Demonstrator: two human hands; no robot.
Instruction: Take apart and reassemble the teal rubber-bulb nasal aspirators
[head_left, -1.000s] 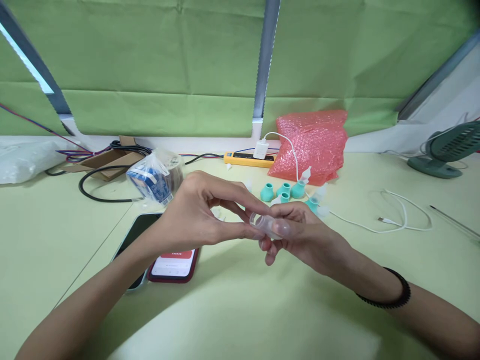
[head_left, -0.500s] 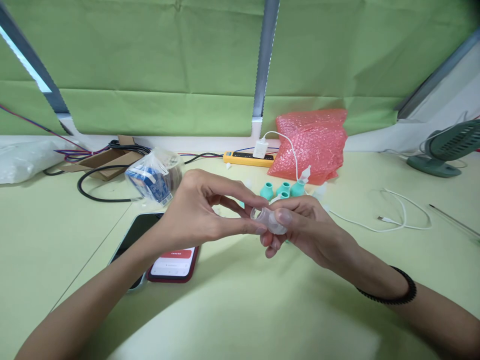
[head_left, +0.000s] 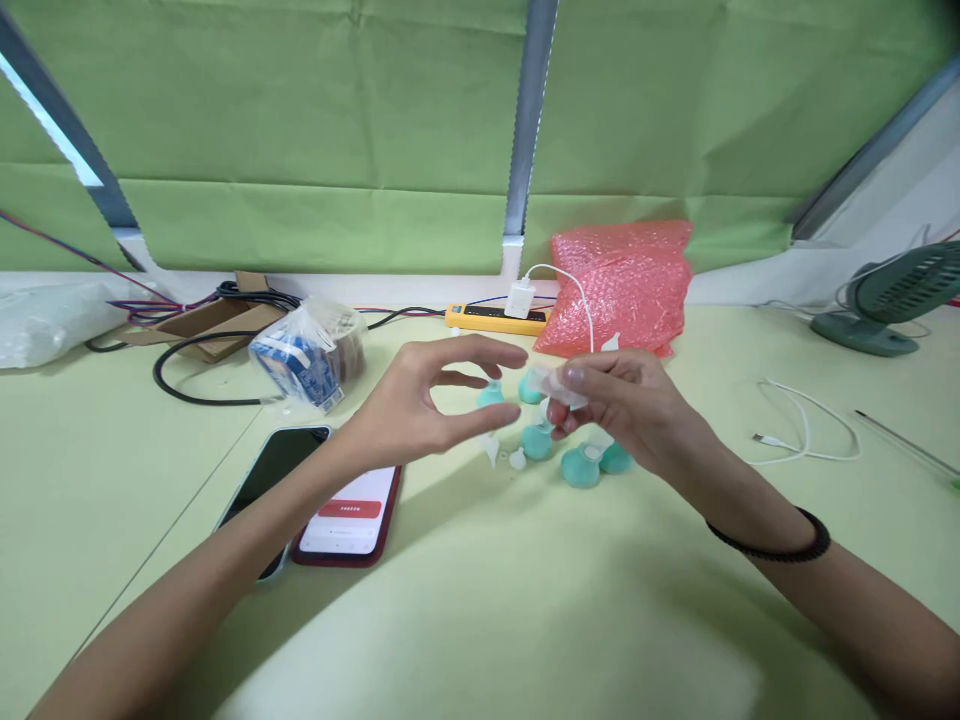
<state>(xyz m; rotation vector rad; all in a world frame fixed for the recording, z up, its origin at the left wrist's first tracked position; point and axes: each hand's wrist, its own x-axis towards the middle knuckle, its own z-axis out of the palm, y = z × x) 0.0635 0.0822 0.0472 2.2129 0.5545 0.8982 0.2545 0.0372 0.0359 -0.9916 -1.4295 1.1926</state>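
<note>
My right hand (head_left: 626, 400) pinches a small translucent plastic piece (head_left: 553, 386) between thumb and fingers, held above the table; motion blurs its shape. To its left, my left hand (head_left: 427, 405) is raised with thumb and fingers apart, nothing between them. Below and behind the hands stand several teal squeeze bulbs, among them a front one (head_left: 580, 466), a middle one (head_left: 536, 441) and one at the left (head_left: 491, 393). A white pointed tip (head_left: 491, 450) and a small round white part (head_left: 517, 458) lie beside them. My right fingers partly hide the bulbs behind.
Two phones, one dark (head_left: 281, 465) and one with a lit screen (head_left: 352, 525), lie at the left. Behind are a bagged blue box (head_left: 300, 360), a yellow power strip (head_left: 495, 320) and red bubble wrap (head_left: 622, 290). A white cable (head_left: 806, 420) and green fan (head_left: 892, 300) are right.
My left hand has let go of the translucent piece and spread its fingers. My right hand has lifted the piece slightly up and away, uncovering bulbs and small white parts.
</note>
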